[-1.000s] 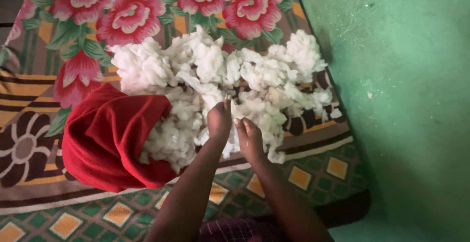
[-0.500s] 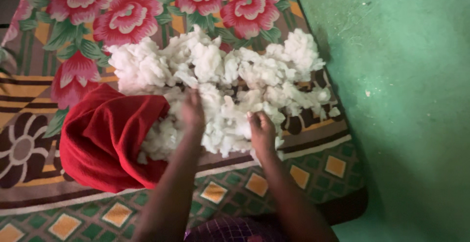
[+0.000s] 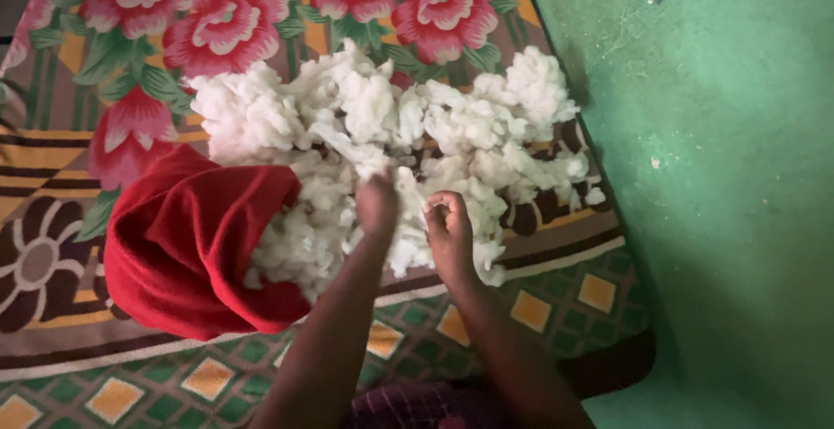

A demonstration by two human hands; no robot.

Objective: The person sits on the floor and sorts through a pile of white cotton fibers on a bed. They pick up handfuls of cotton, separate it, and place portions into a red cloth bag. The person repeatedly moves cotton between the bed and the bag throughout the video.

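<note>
Cotton fluff [image 3: 391, 134], loose white heap at 12 o'clock: likely featherlight, soft, tearable; left hand [image 3: 377, 204] and right hand [image 3: 447, 231] each pinch tufts at its near edge, fingers curled closed.

left hand [image 3: 376, 203] blurred, fingertips buried in cotton [image 3: 382, 125]

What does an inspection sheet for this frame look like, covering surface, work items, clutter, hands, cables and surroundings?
Surface: floral blanket spread over a green floor.
Work items: white cotton pile on the blanket; red cover with cotton at its open mouth.
Clutter: nothing seen.
Hands: left hand blurred, in the cotton; right hand curled on a tuft.
Cables: nothing seen.
Surroundings: green floor to the right, flecked with white bits.
</note>
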